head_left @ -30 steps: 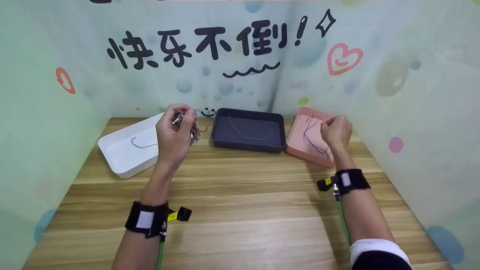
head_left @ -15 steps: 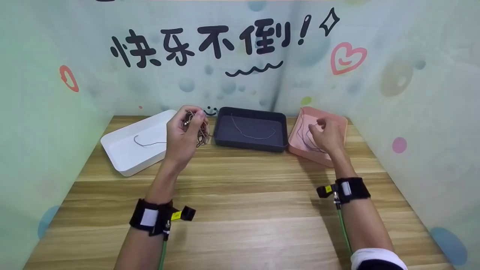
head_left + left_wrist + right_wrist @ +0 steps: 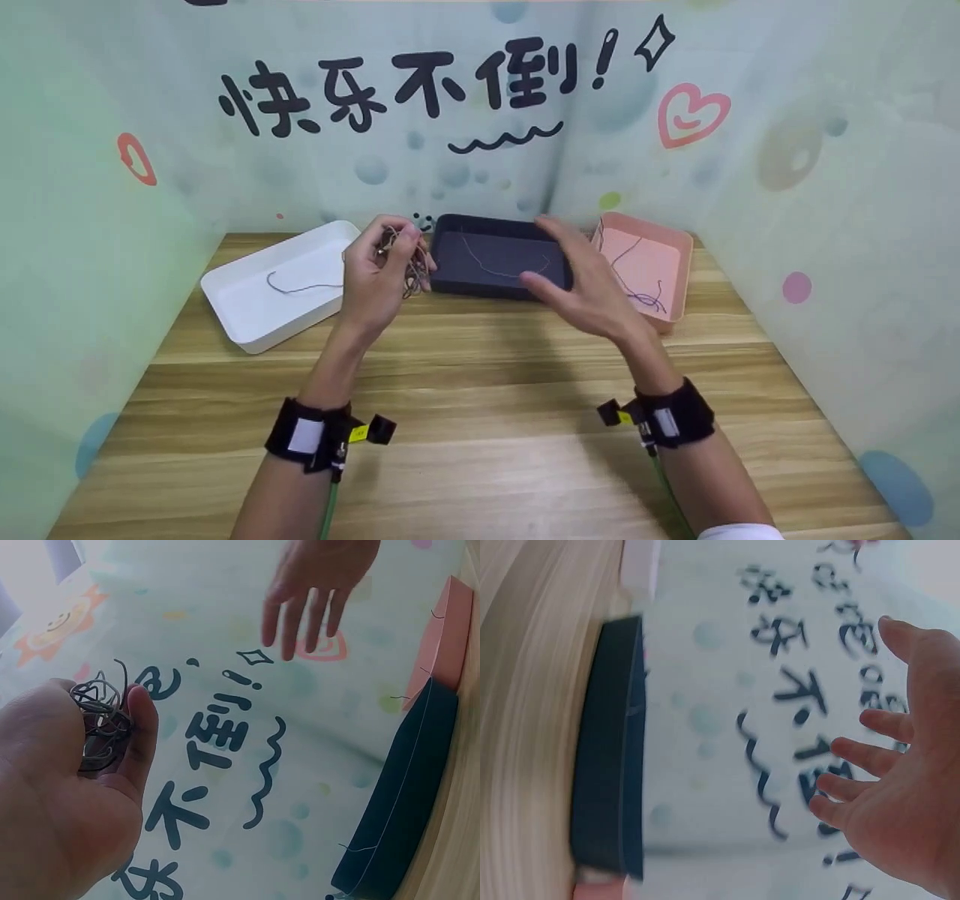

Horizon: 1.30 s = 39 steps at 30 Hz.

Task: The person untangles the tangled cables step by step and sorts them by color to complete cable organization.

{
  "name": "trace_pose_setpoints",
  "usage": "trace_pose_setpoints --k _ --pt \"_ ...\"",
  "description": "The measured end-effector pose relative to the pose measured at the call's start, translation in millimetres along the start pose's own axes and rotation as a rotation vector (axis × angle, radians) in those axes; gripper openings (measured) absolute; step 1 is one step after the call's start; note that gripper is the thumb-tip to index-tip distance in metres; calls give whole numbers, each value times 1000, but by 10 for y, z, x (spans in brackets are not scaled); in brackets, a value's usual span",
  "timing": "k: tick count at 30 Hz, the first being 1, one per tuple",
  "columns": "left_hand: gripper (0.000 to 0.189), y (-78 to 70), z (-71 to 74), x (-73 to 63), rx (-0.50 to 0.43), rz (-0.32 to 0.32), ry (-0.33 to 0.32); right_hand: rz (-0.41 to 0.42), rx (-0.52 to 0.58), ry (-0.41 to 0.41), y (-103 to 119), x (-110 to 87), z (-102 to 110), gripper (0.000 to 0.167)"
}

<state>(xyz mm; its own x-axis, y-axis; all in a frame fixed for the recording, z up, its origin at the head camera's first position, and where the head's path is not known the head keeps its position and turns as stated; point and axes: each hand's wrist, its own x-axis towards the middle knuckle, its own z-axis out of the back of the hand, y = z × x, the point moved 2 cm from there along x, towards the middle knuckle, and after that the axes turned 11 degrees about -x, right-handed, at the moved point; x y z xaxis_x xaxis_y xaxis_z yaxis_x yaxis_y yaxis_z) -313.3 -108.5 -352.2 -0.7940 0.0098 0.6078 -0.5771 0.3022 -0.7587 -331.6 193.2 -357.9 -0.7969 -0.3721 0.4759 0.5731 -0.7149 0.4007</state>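
Observation:
My left hand (image 3: 371,285) grips a tangled bundle of thin cords (image 3: 411,264) in pale and dark colours, above the gap between the white and dark trays. In the left wrist view, loops of the bundle (image 3: 101,709) stick up between thumb and fingers. My right hand (image 3: 592,289) hovers with fingers spread and nothing in it, before the right part of the dark tray (image 3: 517,244). One thin cord (image 3: 481,262) lies curved in that tray. Dark cords (image 3: 649,301) lie in the pink tray (image 3: 664,259), partly hidden by the right hand. The white tray (image 3: 244,300) bears a grey cord (image 3: 300,289).
The trays stand in a row at the back of the wooden table (image 3: 465,420), close to a printed backdrop (image 3: 420,180). Side panels (image 3: 862,300) bound the table left and right. A green cable (image 3: 327,506) runs along each forearm from a wrist camera.
My right hand has left the pink tray, moving left towards the dark tray, its fingers now spread. My left hand has shifted slightly right with the cord bundle still in its grip.

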Motion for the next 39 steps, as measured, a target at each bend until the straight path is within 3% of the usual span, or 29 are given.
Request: trace_pose_setpoints --k 6,11,22,31,36,39 --pt "21 29 -81 -22 16 -10 47 191 83 -105 546 13 -100 70" --pt "24 64 -147 -63 50 -23 83 236 163 -172 811 36 -201 54" --pt "29 87 -230 -121 215 -54 90 188 281 -227 959 80 -367 12" --pt "14 79 -218 -119 118 31 174 3 515 -128 845 81 -249 10" --pt "12 62 -180 -100 120 37 199 -52 636 -89 793 78 -166 10" --pt "13 44 -157 -86 138 43 221 -51 645 -81 764 77 -121 11"
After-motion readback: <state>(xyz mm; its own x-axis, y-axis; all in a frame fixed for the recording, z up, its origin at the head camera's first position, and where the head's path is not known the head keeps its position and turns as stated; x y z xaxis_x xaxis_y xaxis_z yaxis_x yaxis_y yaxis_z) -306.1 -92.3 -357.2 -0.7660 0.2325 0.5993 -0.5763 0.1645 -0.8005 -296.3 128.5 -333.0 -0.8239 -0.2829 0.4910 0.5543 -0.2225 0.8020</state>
